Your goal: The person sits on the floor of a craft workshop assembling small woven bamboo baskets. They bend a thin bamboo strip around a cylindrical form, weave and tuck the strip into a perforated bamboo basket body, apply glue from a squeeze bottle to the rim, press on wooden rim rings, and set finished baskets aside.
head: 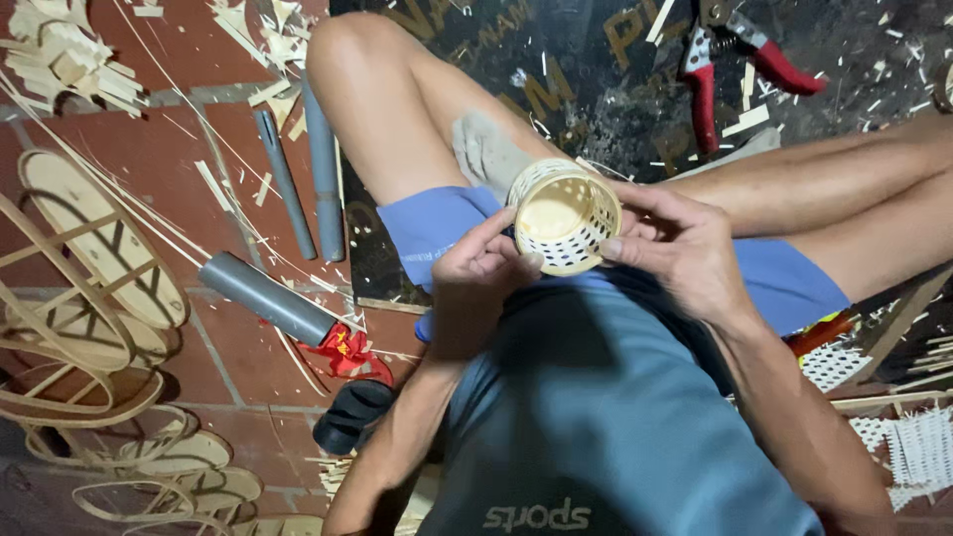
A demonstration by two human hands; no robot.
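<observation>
Hands meet over the lap of a seated person in a grey shirt and blue shorts, legs crossed on a red tiled floor (238,347). Between them sits a small round woven basket of pale bamboo strips (565,215), open mouth turned up toward the camera, its lattice wall showing on the lower side.

Left hand (483,264): fingers curled closed, thumb and fingertips pressing the basket's left rim and lower wall. Grip is closed on the basket.

Right hand (685,248): fingers wrapped around the basket's right side, index finger lying along the lower wall, thumb near the top rim. Also closed on the basket. Basket is held clear of the floor, just above the shorts.

Surroundings:
- Red-handled pruning shears (740,62) lie on a dark mat (596,89) beyond the right knee, well apart from the hands.
- Three grey plastic tubes (298,179) lie on the tiles to the left; the thickest one (266,298) is nearest the left forearm, beside a crumpled red scrap (347,355).
- Flat oval bamboo frames (89,298) are stacked at far left.
- Pale bamboo offcuts and slivers (69,60) litter the floor and the mat.
- White woven lattice pieces (913,447) lie at lower right, near the right elbow.
- A black rounded object (352,415) rests by the left forearm; its kind is unclear.
</observation>
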